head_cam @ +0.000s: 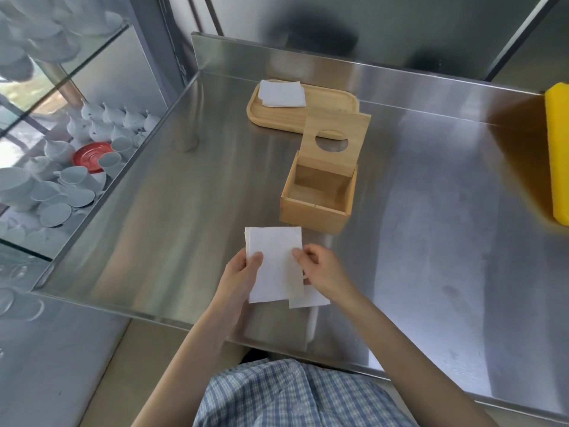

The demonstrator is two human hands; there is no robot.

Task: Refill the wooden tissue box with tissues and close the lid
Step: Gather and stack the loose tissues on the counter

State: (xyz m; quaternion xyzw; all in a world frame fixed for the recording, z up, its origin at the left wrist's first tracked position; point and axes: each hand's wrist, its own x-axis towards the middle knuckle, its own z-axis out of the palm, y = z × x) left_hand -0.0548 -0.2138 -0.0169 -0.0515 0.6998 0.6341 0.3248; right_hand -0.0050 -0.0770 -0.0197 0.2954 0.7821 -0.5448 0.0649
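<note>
white tissues (275, 263) pinched by left hand (238, 277) and right hand (323, 269); wooden tissue box (317, 208) open beyond, tray (326, 114) behind; no writing readable.

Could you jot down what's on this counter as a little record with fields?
surface: steel counter
box: wooden, empty, lid standing open
held: tissues, pinched by left hand and right hand, just in front of the box
tray: wooden, behind the box, more tissues on its left end
far right: yellow object
</note>
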